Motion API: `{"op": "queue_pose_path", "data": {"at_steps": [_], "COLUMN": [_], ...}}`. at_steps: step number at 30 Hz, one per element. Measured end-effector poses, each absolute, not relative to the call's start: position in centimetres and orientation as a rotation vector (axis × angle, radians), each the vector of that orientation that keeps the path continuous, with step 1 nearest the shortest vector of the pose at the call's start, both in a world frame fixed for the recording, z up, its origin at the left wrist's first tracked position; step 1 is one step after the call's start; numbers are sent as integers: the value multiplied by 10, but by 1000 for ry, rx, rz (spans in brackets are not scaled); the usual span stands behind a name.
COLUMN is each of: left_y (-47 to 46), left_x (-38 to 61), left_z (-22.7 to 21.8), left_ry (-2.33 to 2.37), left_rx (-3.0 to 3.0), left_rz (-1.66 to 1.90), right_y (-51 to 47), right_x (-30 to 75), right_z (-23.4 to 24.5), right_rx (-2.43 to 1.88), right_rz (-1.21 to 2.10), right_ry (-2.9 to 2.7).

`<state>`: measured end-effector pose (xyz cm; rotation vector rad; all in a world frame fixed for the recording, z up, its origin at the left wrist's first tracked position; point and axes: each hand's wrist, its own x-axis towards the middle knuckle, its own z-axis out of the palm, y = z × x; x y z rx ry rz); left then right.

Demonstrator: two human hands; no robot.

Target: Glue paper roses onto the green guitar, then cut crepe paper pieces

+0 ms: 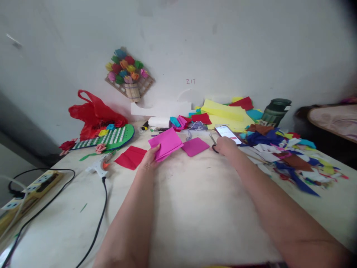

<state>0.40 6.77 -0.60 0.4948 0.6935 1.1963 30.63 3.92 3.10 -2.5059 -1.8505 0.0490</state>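
My left hand point(150, 156) pinches a small stack of bright pink paper squares point(167, 143) by its lower left edge, thumb on top. The stack is lifted slightly above the table and tilted. Beside it, another folded pink paper piece point(195, 146) lies flat on the table. To the left lies a red paper square point(130, 157). At the right, my right hand point(225, 146) is closed at the dark handles of a pair of scissors point(213, 140), blades pointing away from me. Most of its fingers are hidden under the hand. Just beyond it lies a lit phone point(227, 134).
A hot glue gun point(98, 167) with a black cord and a power strip point(33, 191) are on the left. Paper scraps point(292, 160) are heaped at the right beside a dark green bottle point(275, 112). Yellow sheets point(228, 115) and a red bag point(96, 111) stand along the wall.
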Motion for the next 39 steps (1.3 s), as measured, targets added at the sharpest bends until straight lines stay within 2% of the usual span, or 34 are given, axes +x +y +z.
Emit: {"op": "queue_pose_path", "data": {"at_steps": [4, 6, 10, 14, 19, 27, 34, 39], "left_y": [71, 72, 71, 69, 70, 72, 73, 72], "left_x": [3, 4, 5, 4, 4, 6, 5, 7], "left_z": [-9, -10, -9, -8, -7, -6, -5, -4], "left_ry": [691, 698, 676, 659, 684, 706, 727, 730], "left_rx": [506, 495, 491, 498, 472, 423, 420, 450], "left_rz": [1228, 1246, 1262, 1261, 1282, 1401, 1441, 1432], "right_y": [38, 37, 35, 31, 33, 35, 22, 31], "right_x": [312, 313, 302, 278, 261, 259, 254, 261], "right_z": [37, 41, 43, 34, 17, 10, 38, 30], "right_rx": [-2492, -2479, -2217, -1819, -1706, -1684, -1648, -1850], "right_rz": [429, 351, -70, -224, -374, -378, 35, -120], "right_ry": [-1957, -1992, -2162, -2531, -2668, -2589, -2579, -2330]}}
